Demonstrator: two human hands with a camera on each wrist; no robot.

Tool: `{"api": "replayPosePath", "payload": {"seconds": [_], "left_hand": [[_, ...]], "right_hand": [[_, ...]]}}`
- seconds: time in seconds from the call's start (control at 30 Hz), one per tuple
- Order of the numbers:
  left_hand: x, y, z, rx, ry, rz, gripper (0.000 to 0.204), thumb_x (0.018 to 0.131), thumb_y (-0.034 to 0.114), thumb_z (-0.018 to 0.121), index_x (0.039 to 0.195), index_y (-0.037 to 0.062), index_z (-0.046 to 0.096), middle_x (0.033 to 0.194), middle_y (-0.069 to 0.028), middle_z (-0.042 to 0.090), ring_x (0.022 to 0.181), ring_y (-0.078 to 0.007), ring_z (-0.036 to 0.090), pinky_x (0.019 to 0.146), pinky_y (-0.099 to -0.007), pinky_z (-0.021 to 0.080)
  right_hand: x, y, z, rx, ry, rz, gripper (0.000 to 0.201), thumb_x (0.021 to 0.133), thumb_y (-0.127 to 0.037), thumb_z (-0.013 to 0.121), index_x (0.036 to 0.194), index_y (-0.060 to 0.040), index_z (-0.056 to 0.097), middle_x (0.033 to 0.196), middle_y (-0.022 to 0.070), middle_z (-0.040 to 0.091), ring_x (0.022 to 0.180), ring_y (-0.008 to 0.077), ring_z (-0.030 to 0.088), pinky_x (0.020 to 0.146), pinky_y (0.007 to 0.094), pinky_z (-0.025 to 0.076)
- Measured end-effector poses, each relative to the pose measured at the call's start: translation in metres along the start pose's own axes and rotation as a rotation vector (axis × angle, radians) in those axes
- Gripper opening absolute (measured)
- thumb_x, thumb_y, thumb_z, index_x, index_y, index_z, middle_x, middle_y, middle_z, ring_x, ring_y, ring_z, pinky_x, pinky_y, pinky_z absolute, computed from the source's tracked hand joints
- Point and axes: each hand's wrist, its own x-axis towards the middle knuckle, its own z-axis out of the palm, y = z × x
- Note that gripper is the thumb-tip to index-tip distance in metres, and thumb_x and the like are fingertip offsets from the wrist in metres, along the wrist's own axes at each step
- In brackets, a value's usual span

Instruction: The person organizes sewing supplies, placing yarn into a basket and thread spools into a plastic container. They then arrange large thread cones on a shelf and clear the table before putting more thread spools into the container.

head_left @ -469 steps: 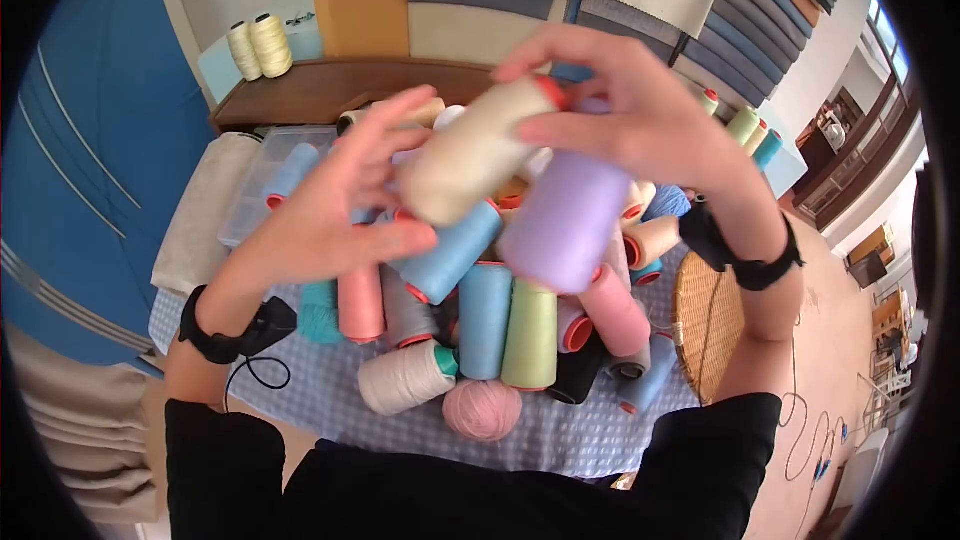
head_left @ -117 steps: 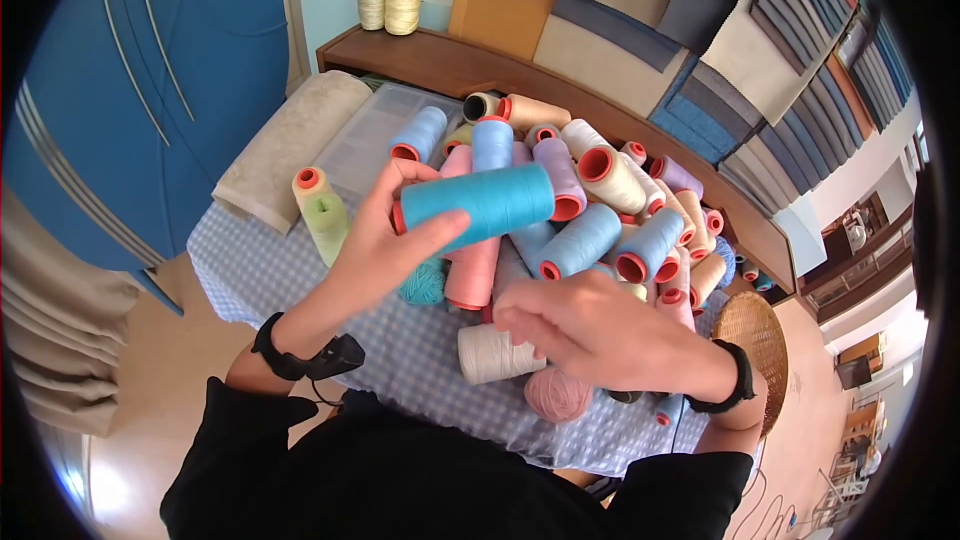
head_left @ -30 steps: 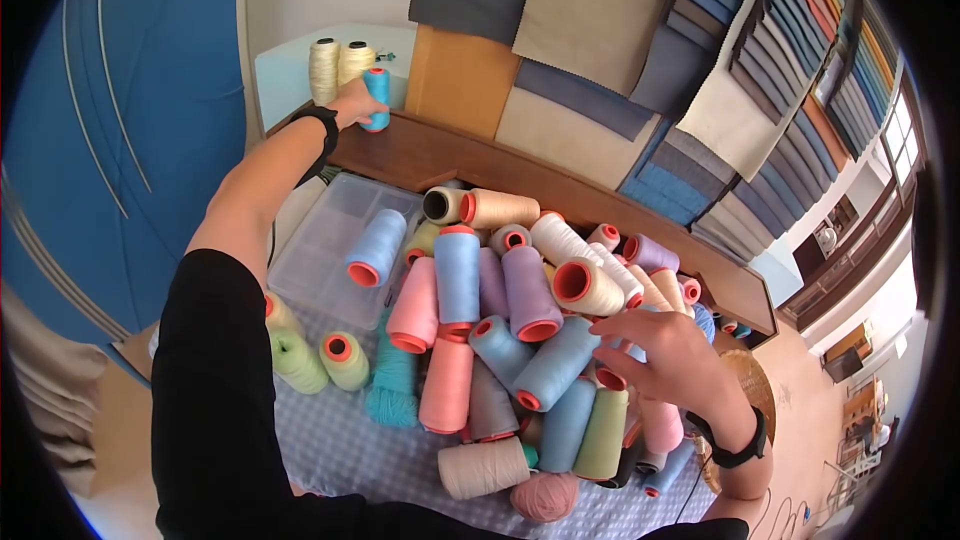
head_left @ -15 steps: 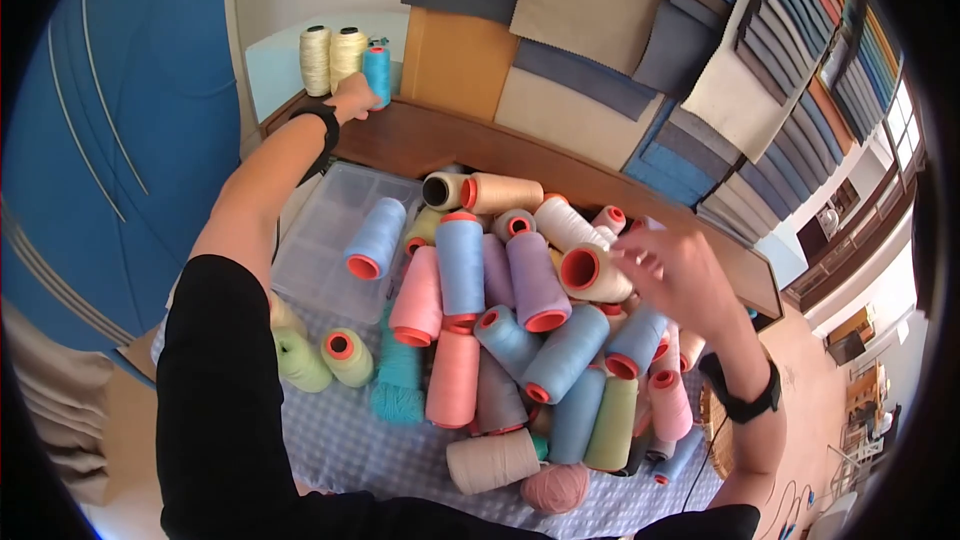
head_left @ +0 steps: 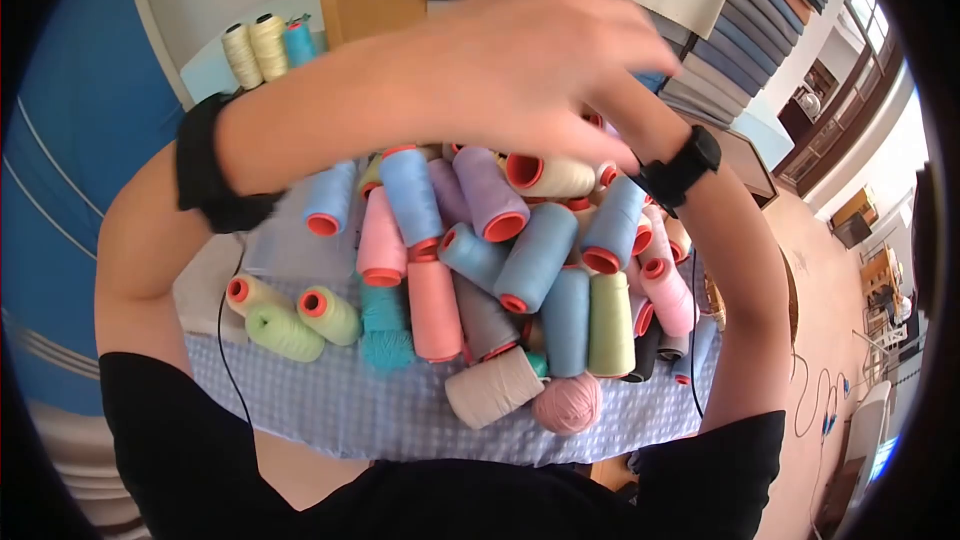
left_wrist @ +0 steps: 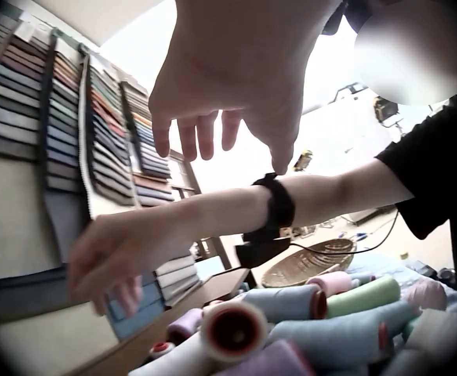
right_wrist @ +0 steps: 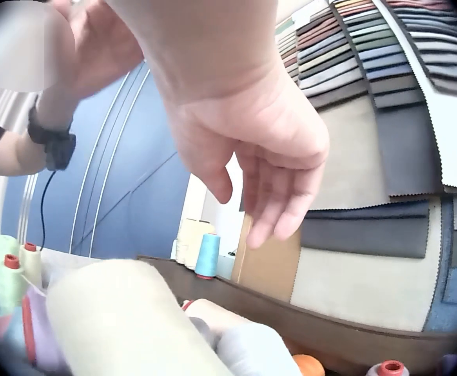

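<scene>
My left hand (head_left: pixel 540 60) reaches across to the right above the pile, fingers extended and holding nothing. In the left wrist view its fingers (left_wrist: pixel 189 137) point down in the air. My right hand (right_wrist: pixel 256 149) hangs empty over the back of the pile with loosely bent fingers; the left hand hides it in the head view. Below are heaped cone thread spools, among them a cream cone (head_left: pixel 560 178), a purple cone (head_left: pixel 487 187) and a blue cone (head_left: pixel 540 250). A turquoise spool (head_left: pixel 298 43) stands by two pale yellow spools (head_left: pixel 268 45) at the back left.
Two green cones (head_left: pixel 330 315) and a cream one lie front left, beside turquoise yarn (head_left: pixel 385 335). A clear plastic box (head_left: pixel 290 245) sits behind them. A pink yarn ball (head_left: pixel 567 403) is near the checked cloth's (head_left: pixel 400 420) front edge. Fabric swatches (right_wrist: pixel 354 157) hang behind.
The left hand has let go of the turquoise spool, now standing beside the yellow ones, and swung right over the pile. The right hand has moved up and toward the back.
</scene>
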Motion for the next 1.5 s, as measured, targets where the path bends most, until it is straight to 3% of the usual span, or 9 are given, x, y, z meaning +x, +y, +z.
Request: {"api": "replayPosePath", "payload": {"seconds": [0.07, 0.33, 0.4, 0.97, 1.03, 1.17, 1.23, 1.3, 1.5], "left_hand": [[0.016, 0.017, 0.018, 0.054, -0.093, 0.046, 0.050, 0.063, 0.035, 0.075, 0.097, 0.0029, 0.059, 0.088, -0.0130, 0.063, 0.079, -0.0307, 0.063, 0.069, -0.0406, 0.051], [0.047, 0.032, 0.022, -0.001, -0.731, -0.227, 0.065, 0.058, 0.030, 0.078, 0.111, 0.0015, 0.055, 0.094, -0.0138, 0.062, 0.082, -0.0287, 0.062, 0.070, -0.0381, 0.050], [0.046, 0.032, 0.020, 0.018, -0.813, -0.248, 0.063, 0.059, 0.048, 0.074, 0.096, -0.0009, 0.062, 0.079, -0.0147, 0.066, 0.071, -0.0320, 0.064, 0.066, -0.0385, 0.053], [-0.005, 0.009, -0.012, -0.071, -0.267, -0.219, 0.068, 0.061, 0.054, 0.072, 0.098, -0.0018, 0.062, 0.088, -0.0145, 0.066, 0.080, -0.0281, 0.063, 0.072, -0.0349, 0.051], [-0.034, 0.001, -0.041, -0.103, -0.095, -0.474, 0.056, 0.074, 0.046, 0.068, 0.106, 0.0011, 0.059, 0.096, -0.0108, 0.063, 0.090, -0.0210, 0.061, 0.078, -0.0302, 0.049], [-0.092, 0.037, -0.107, -0.063, -0.544, -1.006, 0.047, 0.077, 0.037, 0.069, 0.107, 0.0025, 0.059, 0.100, -0.0113, 0.062, 0.096, -0.0215, 0.059, 0.082, -0.0329, 0.047], [-0.143, 0.051, -0.118, -0.046, -0.649, -0.929, 0.049, 0.073, 0.033, 0.073, 0.108, 0.0024, 0.058, 0.101, -0.0130, 0.061, 0.097, -0.0249, 0.058, 0.082, -0.0346, 0.047], [-0.170, 0.079, -0.119, -0.053, -0.870, -1.192, 0.056, 0.068, 0.035, 0.076, 0.109, 0.0022, 0.057, 0.108, -0.0160, 0.058, 0.099, -0.0301, 0.057, 0.083, -0.0373, 0.046], [-0.234, 0.125, -0.103, 0.079, -0.822, -1.079, 0.061, 0.062, 0.040, 0.078, 0.106, 0.0036, 0.058, 0.122, -0.0170, 0.049, 0.111, -0.0330, 0.048, 0.093, -0.0395, 0.040]], "right_hand": [[-0.003, -0.007, 0.001, 0.000, 0.004, -0.015, 0.021, 0.082, -0.023, 0.058, 0.086, -0.0043, 0.067, 0.076, 0.0155, 0.066, 0.074, 0.0283, 0.064, 0.067, 0.0355, 0.051], [-0.021, -0.022, -0.006, -0.017, 0.052, -0.070, 0.021, 0.082, -0.023, 0.058, 0.087, -0.0039, 0.066, 0.075, 0.0147, 0.066, 0.071, 0.0268, 0.064, 0.066, 0.0348, 0.051], [-0.025, -0.027, -0.006, -0.021, 0.057, -0.088, 0.021, 0.082, -0.023, 0.058, 0.087, -0.0039, 0.066, 0.074, 0.0145, 0.066, 0.070, 0.0265, 0.064, 0.065, 0.0347, 0.051], [-0.024, -0.092, 0.025, 0.030, 0.066, -0.361, 0.022, 0.083, -0.023, 0.058, 0.088, -0.0031, 0.065, 0.071, 0.0127, 0.065, 0.063, 0.0233, 0.065, 0.062, 0.0333, 0.051], [-0.026, -0.099, 0.037, 0.034, 0.065, -0.381, 0.022, 0.083, -0.023, 0.058, 0.088, -0.0031, 0.065, 0.071, 0.0126, 0.065, 0.063, 0.0232, 0.065, 0.062, 0.0332, 0.051], [-0.046, -0.118, 0.061, -0.265, -0.210, -0.630, 0.022, 0.079, -0.021, 0.061, 0.092, -0.0039, 0.064, 0.082, 0.0132, 0.065, 0.076, 0.0266, 0.065, 0.067, 0.0368, 0.052], [-0.056, -0.139, 0.075, -0.306, -0.324, -0.665, 0.024, 0.079, -0.021, 0.061, 0.097, -0.0050, 0.064, 0.089, 0.0144, 0.065, 0.082, 0.0279, 0.065, 0.069, 0.0385, 0.053], [-0.060, -0.152, 0.096, -0.175, -0.435, -0.651, 0.027, 0.076, -0.018, 0.064, 0.098, -0.0042, 0.062, 0.094, 0.0146, 0.063, 0.084, 0.0311, 0.064, 0.072, 0.0406, 0.052], [-0.053, -0.161, 0.162, -0.064, -0.714, -0.752, 0.044, 0.071, -0.018, 0.069, 0.109, -0.0040, 0.053, 0.094, 0.0172, 0.059, 0.088, 0.0333, 0.059, 0.073, 0.0416, 0.049]]}}
